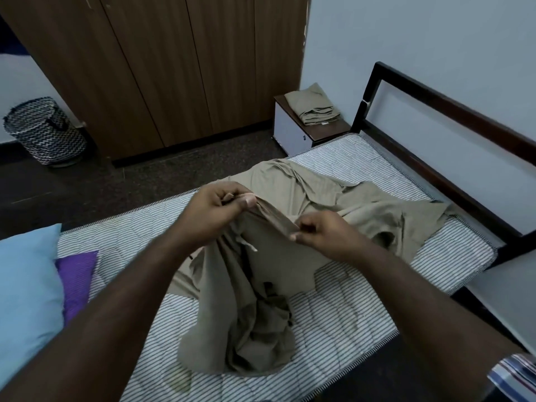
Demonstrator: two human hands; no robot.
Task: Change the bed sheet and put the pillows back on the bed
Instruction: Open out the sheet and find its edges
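Sheet [290, 198], khaki, heaped on striped mattress [348, 314], one hem lifted and pinched taut between left hand [214, 210] and right hand [322, 233], likely to find an edge or corner before spreading. Beyond right hand, folded matching linen [314, 105] waiting on bedside cabinet [293, 132]. Left of left hand, blue pillow [26, 291] set aside. No legible writing; small tag unreadable.

Pillow [26, 291] cut off at the left frame edge. Purple cloth [77, 280] partly hidden beneath it. Sheet [290, 227] covers the mattress [348, 314] middle.
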